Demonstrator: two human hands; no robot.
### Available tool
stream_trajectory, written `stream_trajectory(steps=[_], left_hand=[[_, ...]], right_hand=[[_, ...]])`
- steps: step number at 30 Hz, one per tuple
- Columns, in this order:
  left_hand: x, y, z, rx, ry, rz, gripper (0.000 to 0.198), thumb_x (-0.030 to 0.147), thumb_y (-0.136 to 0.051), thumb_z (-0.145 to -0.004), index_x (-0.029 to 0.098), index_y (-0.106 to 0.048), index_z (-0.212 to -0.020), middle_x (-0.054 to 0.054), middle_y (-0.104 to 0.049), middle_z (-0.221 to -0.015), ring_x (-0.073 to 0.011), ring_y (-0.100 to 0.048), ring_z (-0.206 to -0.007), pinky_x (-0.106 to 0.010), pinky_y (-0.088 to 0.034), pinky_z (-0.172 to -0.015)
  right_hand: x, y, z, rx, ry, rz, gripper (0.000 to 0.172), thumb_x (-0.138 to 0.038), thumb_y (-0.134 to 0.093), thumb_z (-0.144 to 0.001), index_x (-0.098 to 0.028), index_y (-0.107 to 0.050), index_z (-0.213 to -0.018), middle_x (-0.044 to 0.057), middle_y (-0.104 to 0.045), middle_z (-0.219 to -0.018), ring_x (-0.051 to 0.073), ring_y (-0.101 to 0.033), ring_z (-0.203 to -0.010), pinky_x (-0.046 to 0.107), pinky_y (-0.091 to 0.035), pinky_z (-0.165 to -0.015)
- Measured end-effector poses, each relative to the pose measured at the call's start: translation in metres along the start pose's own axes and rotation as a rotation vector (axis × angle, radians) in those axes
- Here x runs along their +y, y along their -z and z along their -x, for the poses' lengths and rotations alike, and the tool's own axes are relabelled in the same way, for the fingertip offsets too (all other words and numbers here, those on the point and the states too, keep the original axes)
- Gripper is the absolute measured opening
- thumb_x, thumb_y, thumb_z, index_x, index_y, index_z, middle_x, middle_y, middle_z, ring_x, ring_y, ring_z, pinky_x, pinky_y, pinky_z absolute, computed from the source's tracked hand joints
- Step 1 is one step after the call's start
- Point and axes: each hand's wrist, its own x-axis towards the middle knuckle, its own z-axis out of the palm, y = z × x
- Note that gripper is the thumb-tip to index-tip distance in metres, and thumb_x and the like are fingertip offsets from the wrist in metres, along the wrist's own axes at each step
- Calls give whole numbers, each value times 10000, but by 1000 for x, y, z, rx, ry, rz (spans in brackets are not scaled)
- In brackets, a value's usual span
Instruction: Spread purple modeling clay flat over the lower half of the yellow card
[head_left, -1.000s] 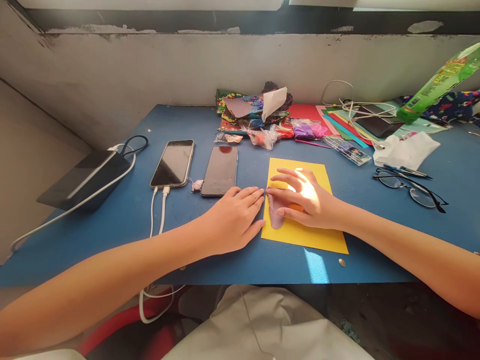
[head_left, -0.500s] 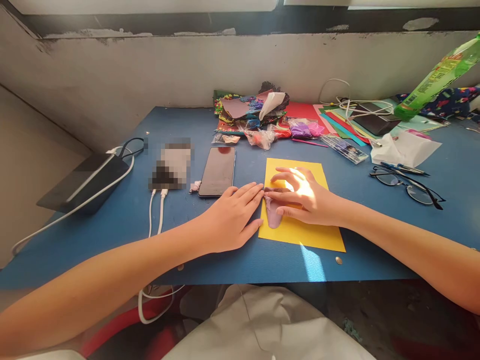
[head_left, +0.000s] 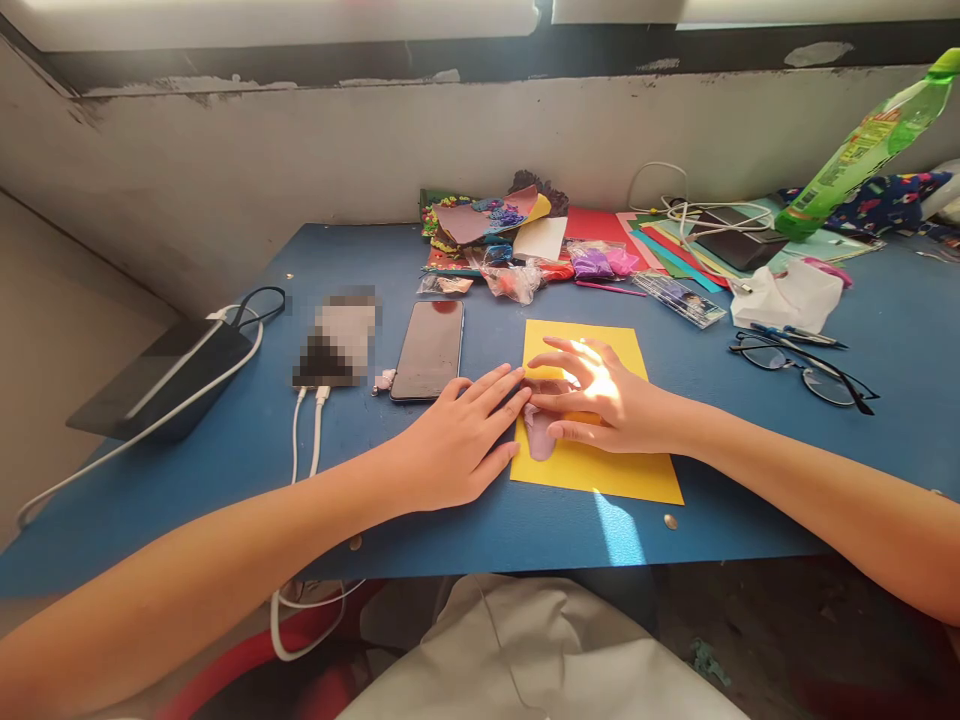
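Note:
A yellow sheet of paper (head_left: 645, 475) lies on the blue table. On its left part is a flat, pale purple cup-like shape (head_left: 539, 440), seemingly soft clay, with a darker brownish part above it, half hidden by fingers. My left hand (head_left: 457, 435) lies flat at the sheet's left edge, its fingers stretched out and the tips reaching the shape's upper left side. Over the sheet, my right hand (head_left: 592, 395) has its fingers apart. Its index or middle fingertip touches the upper edge of the shape, close to my left fingertips, and its thumb rests at the shape's right side.
Left of the sheet lie a phone (head_left: 429, 350), a blurred-out device (head_left: 337, 340) with white cables, and a black tablet-like object (head_left: 165, 380). Eyeglasses (head_left: 806, 370), pens and a white bag (head_left: 787, 295) are at right. Craft packets (head_left: 517, 280), coloured papers and a green bottle (head_left: 862, 150) stand behind.
The view has shifted slightly. Both hands keep nearly the same place, with small finger movement at the purple shape. The white piece on the craft pile and the white bag have changed shape.

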Motion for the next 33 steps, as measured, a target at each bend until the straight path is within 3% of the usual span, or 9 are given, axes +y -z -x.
stream_trajectory(steps=[11,19,29,33], left_hand=[[-8,-1,-1,79,-28,160,455,301,-411,-978,95,-515,-1371,-205,-371,-1535,-350,-294,-1454,-562,-389,-1084],[-10,-1,1,110,-56,226,422,280,-465,-964,106,-553,-1339,-183,-383,-1534,-326,-290,-1459,-525,-357,-1154],[-6,2,3,143,-101,175,345,191,-453,-946,109,-627,-1232,-185,-463,-1480,-331,-332,-1440,-529,-402,-1128],[-5,7,5,99,-103,146,360,182,-440,-947,89,-624,-1242,-189,-471,-1473,-339,-350,-1429,-521,-414,-1123]], right_hand=[[-3,2,2,-38,-25,-36,405,-494,-436,-984,-276,-652,-1248,132,-529,-1406,360,-298,-1440,667,-296,-1064],[-7,5,2,-52,-20,-59,398,-490,-429,-987,-281,-670,-1225,141,-517,-1404,373,-302,-1438,695,-271,-1066],[-10,4,3,-31,-3,-58,366,-483,-458,-979,-313,-667,-1227,128,-513,-1398,353,-327,-1423,639,-290,-1069],[-12,4,4,-4,24,-64,367,-478,-456,-980,-294,-692,-1191,136,-532,-1372,339,-343,-1417,619,-288,-1089]])
